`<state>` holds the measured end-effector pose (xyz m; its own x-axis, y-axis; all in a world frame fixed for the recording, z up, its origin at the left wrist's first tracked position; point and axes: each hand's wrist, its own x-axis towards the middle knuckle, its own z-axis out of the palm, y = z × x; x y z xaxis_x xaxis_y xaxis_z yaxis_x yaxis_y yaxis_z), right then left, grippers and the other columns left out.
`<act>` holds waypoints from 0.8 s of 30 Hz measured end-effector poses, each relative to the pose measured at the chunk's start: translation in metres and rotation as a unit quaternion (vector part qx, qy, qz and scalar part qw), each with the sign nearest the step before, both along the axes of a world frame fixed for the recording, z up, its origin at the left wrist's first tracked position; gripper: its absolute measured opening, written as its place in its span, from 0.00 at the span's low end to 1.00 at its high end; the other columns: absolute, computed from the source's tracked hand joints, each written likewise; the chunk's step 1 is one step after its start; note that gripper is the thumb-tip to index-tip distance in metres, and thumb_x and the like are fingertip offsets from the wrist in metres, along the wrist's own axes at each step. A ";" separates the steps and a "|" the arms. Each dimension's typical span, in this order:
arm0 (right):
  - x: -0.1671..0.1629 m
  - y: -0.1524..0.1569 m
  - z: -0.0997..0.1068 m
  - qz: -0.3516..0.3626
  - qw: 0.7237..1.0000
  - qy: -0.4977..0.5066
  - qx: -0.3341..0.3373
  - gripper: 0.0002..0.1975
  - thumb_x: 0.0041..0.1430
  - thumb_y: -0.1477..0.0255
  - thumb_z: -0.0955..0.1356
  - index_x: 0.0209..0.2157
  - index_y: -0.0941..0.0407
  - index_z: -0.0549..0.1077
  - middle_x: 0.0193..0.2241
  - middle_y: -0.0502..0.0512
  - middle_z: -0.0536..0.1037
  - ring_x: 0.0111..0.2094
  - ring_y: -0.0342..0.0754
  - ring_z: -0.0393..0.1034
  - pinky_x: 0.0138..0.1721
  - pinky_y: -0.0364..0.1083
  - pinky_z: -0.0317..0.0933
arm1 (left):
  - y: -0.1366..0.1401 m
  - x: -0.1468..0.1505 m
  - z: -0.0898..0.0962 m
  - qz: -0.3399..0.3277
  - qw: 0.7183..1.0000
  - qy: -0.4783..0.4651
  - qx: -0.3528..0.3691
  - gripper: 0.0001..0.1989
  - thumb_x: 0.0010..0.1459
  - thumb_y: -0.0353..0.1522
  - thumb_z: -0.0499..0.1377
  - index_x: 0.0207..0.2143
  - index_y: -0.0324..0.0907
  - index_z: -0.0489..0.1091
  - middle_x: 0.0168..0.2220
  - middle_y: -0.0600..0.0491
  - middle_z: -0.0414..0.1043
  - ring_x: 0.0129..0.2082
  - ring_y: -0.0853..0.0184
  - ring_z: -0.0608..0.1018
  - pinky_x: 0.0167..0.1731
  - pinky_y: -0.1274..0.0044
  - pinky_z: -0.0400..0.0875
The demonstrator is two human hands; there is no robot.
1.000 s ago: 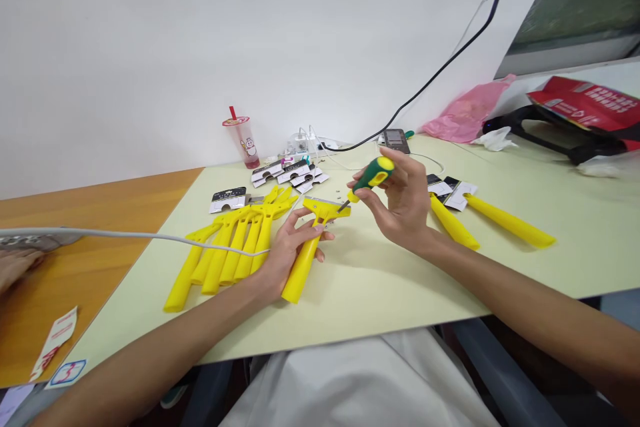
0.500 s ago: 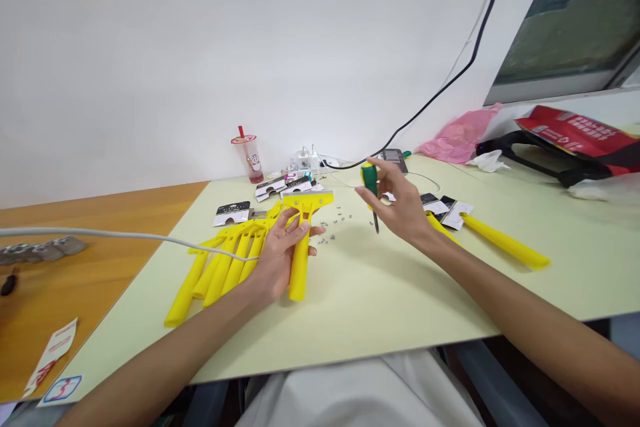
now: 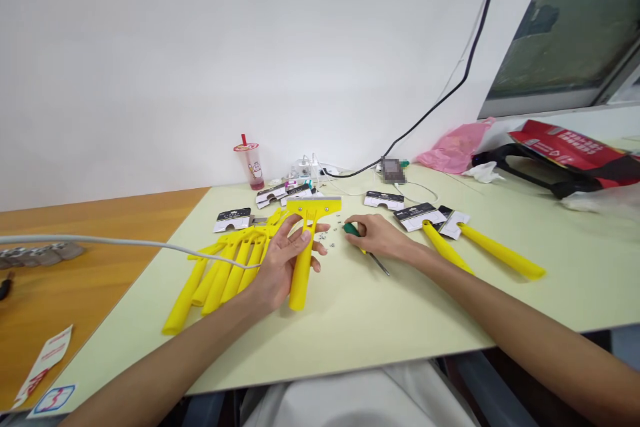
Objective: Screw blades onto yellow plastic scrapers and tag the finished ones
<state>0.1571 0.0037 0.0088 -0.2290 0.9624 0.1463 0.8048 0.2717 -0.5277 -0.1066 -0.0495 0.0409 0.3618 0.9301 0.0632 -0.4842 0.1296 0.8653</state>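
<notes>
My left hand (image 3: 280,263) grips a yellow scraper (image 3: 303,267) by its handle, with the head and its metal blade pointing away from me. In my right hand (image 3: 377,235) is a screwdriver (image 3: 353,229) with a green and yellow handle, low over the table. Its shaft slants down toward me from under the palm. Small loose screws or nuts (image 3: 332,245) lie scattered between the two hands. To the left, several more yellow scrapers (image 3: 235,270) lie side by side on the table.
Two yellow scrapers (image 3: 500,252) with black-and-white cards (image 3: 419,216) lie at the right. More cards (image 3: 233,219), a cup with a red straw (image 3: 255,170), a power strip (image 3: 305,167) and a pink bag (image 3: 455,147) stand toward the back. A grey cable (image 3: 125,240) crosses from the left.
My right hand has come down to the table and slightly left. The screwdriver has tipped from near upright to slanted. My left hand still holds the scraper in nearly the same place.
</notes>
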 end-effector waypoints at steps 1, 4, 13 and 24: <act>0.000 0.000 0.000 -0.001 1.000 -0.005 -0.003 0.18 0.65 0.64 0.70 0.52 0.56 0.82 0.29 0.51 0.80 0.30 0.49 0.71 0.32 0.47 0.56 | -0.001 0.000 0.000 -0.002 1.000 0.002 -0.001 0.31 0.56 0.37 0.79 0.53 0.48 0.65 0.54 0.46 0.83 0.34 0.66 0.84 0.27 0.77 0.79; 0.000 -0.001 0.000 -0.002 1.000 -0.023 -0.003 0.17 0.65 0.64 0.70 0.52 0.56 0.81 0.31 0.52 0.81 0.31 0.50 0.71 0.32 0.46 0.55 | -0.002 0.002 -0.001 -0.005 1.000 0.001 -0.006 0.30 0.57 0.37 0.78 0.53 0.48 0.64 0.54 0.45 0.83 0.33 0.66 0.84 0.25 0.77 0.79; -0.008 -0.007 0.001 -0.024 0.997 -0.066 -0.013 0.18 0.70 0.60 0.69 0.53 0.56 0.79 0.35 0.56 0.84 0.35 0.52 0.74 0.35 0.47 0.57 | -0.003 0.006 -0.009 -0.018 0.999 0.009 -0.031 0.30 0.58 0.36 0.77 0.54 0.46 0.64 0.56 0.42 0.83 0.31 0.67 0.83 0.23 0.77 0.80; 0.078 0.057 0.027 -0.088 0.987 -0.110 0.076 0.26 0.75 0.57 0.69 0.64 0.60 0.73 0.54 0.67 0.86 0.54 0.59 0.82 0.53 0.51 0.71 | -0.003 0.010 -0.024 -0.001 1.000 0.015 -0.021 0.29 0.63 0.41 0.74 0.57 0.47 0.62 0.52 0.42 0.84 0.31 0.65 0.85 0.22 0.77 0.79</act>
<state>0.2354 0.0611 0.0362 -0.1021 0.9608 0.2578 0.9374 0.1797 -0.2984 -0.0970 -0.0528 0.0167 0.3648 0.9310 0.0127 -0.4583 0.1677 0.8728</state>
